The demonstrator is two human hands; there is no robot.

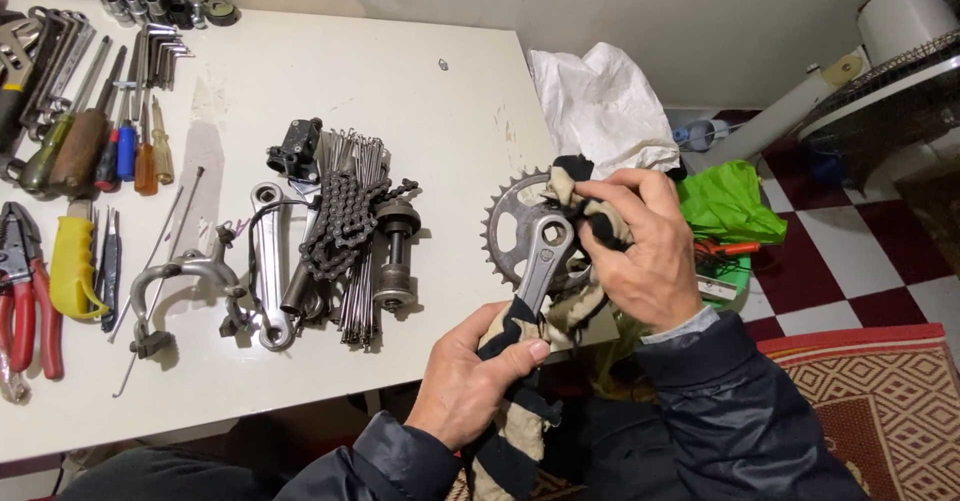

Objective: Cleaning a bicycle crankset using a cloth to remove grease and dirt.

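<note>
1. Left hand: closed around the lower end of the crank arm through a striped rag, nearer the person's body.
2. Right hand: clamped on the rag against the arm's upper end, beside the chainring.
3. Crank arm: long axis slants from lower left up to the right, held between both hands just off the white table edge.
4. On the table, left: bicycle chain, spokes, pliers.
</note>
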